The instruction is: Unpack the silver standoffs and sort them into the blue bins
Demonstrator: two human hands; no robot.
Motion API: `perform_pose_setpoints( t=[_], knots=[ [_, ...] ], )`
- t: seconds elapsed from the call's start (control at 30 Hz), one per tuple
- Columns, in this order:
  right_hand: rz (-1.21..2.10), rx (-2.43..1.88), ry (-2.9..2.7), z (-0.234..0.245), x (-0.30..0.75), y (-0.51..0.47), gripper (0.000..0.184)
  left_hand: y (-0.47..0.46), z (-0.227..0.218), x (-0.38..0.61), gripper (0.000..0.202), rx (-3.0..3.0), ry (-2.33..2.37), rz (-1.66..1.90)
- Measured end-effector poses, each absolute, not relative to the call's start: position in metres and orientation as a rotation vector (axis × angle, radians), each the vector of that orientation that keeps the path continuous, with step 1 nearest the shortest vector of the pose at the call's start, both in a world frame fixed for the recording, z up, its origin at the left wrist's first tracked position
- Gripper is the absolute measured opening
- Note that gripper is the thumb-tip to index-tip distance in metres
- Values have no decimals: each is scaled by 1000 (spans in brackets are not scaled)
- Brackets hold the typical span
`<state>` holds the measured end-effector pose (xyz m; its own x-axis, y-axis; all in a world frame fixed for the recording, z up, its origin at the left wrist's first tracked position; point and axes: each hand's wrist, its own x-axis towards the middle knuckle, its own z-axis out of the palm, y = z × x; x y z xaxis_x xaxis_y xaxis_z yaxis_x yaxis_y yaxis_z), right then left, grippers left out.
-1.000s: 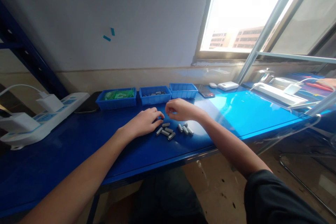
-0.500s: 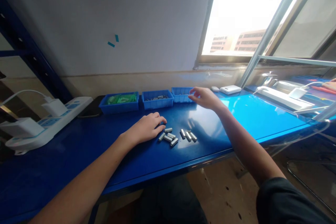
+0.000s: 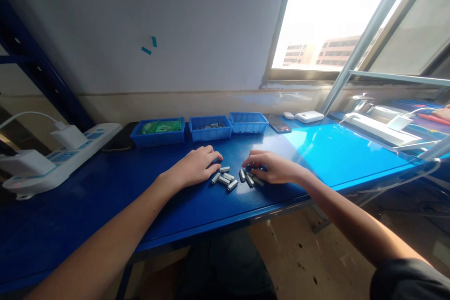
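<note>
Several short silver metal rods with faceted sides lie on the blue table in two groups. At the right edge of the left group, one metal rod (image 3: 232, 185) lies at a slant. My left hand (image 3: 197, 166) rests on the tabletop just left of that group, thumb and fingers apart, its fingertips close to the nearest rod. Over the right group, with its metal rod (image 3: 249, 179), is my right hand (image 3: 272, 167). Its fingers curl down with a gap between them and the thumb, and it partly covers the rods. I see nothing held in either hand.
Along the wall stand a blue bin with green packets (image 3: 157, 132), a blue bin of small metal parts (image 3: 211, 129) and another blue bin (image 3: 248, 124). A phone (image 3: 279, 123) and white case (image 3: 309, 116) are right; a power strip (image 3: 66, 154) is left.
My right hand has come back from the right blue bin, toward me, down to the right group of rods. My left hand stays beside the left group. The view has shifted slightly.
</note>
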<state>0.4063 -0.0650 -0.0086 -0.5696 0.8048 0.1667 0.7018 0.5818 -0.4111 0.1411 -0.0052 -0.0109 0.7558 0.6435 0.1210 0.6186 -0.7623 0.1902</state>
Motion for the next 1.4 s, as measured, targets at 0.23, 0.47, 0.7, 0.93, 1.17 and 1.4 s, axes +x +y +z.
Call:
perform_pose_setpoints(
  t=[0.23,0.47,0.7,0.93,1.17,1.4],
  knots=[
    [609,-1152,-2429,-5,408,-73,20,-6,-10,141,31,2813,1009,279],
    [689,-1400,-2309,-7,394,-54,16,-6,-10,142,32,2824,1006,269],
    [300,-1289,-2037,-26,387,-36,6,-7,-10,140,33,2842,1000,267],
    [-628,-734,-1344,63,391,-29,13,-5,-11,141,35,2814,981,279],
    [-316,-1523,-1847,42,416,50,20,-22,-4,148,55,2740,846,347],
    [-111,-1586,-1799,19,401,48,22,-48,-16,180,50,2911,493,313]
  ],
)
